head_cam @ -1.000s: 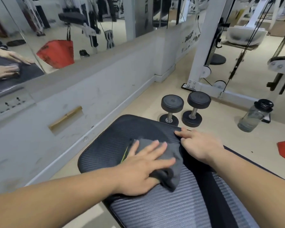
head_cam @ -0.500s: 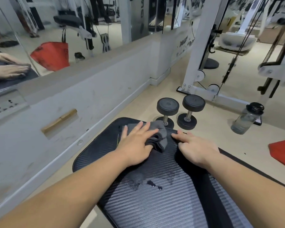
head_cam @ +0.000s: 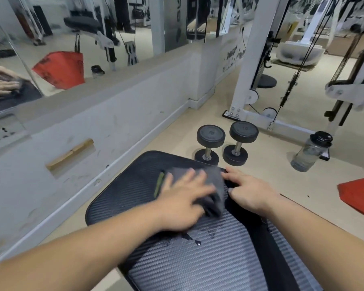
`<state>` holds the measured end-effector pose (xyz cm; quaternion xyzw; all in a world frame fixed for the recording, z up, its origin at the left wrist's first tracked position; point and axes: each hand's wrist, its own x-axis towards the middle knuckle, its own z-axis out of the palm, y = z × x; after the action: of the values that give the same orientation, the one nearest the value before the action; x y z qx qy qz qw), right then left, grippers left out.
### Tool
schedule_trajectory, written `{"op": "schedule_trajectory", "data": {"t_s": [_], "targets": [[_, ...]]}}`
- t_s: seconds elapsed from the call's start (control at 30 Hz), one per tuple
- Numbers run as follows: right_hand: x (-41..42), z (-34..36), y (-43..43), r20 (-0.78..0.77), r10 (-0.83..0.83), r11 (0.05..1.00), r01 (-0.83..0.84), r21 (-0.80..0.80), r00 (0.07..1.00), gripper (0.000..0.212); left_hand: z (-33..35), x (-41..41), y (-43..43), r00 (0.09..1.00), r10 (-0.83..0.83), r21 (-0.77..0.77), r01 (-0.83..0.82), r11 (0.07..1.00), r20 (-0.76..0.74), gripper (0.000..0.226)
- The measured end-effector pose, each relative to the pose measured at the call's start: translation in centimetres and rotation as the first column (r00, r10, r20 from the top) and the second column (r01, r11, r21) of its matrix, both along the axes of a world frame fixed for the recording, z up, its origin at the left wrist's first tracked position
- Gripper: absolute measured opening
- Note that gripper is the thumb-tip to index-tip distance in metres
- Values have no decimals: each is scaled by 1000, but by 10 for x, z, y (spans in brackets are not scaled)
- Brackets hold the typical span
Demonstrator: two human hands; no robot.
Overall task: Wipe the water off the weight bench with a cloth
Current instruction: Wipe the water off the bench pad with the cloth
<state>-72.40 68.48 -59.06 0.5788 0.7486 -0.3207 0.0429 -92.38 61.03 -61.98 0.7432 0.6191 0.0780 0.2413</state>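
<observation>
The weight bench (head_cam: 135, 192) has a dark ribbed pad that fills the lower middle of the view. A grey cloth (head_cam: 215, 185) with a green edge lies bunched on its far end. My left hand (head_cam: 185, 198) presses flat on the cloth with fingers spread; it is blurred by motion. My right hand (head_cam: 248, 190) rests on the pad just right of the cloth, fingers loosely bent and fingertips touching the surface. A few dark water drops (head_cam: 194, 241) sit on the pad just behind my left hand.
Two black dumbbells (head_cam: 225, 143) stand on the floor beyond the bench end. A clear water bottle (head_cam: 309, 152) leans at the right, near a red mat (head_cam: 359, 194). A low wall with a mirror runs along the left. A white cable machine frame (head_cam: 252, 80) stands behind.
My left hand slid the cloth to the far end of the pad, uncovering water drops, and has now drawn it a little back toward me. My right hand has barely moved.
</observation>
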Motion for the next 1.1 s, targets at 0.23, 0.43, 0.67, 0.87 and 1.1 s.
{"op": "schedule_trajectory", "data": {"t_s": [0.23,0.43,0.67,0.87,1.1], "targets": [[2,3,-7,-25,-20,999,21,47,1000,80,-8,-55,38,985,168,163,-158,974,-44,69],[8,-7,5,-55,-37,999,39,22,998,65,0,7,5,997,-42,12,41,999,66,63],[20,-9,11,-215,-118,993,112,-39,969,70,-8,-45,58,971,232,168,-220,961,-56,64],[36,-10,10,-227,-122,988,141,68,966,44,-2,38,36,992,-81,6,80,997,97,64],[68,-5,9,270,-121,986,83,147,955,52,-6,-5,99,947,296,156,-276,948,-122,40]]}}
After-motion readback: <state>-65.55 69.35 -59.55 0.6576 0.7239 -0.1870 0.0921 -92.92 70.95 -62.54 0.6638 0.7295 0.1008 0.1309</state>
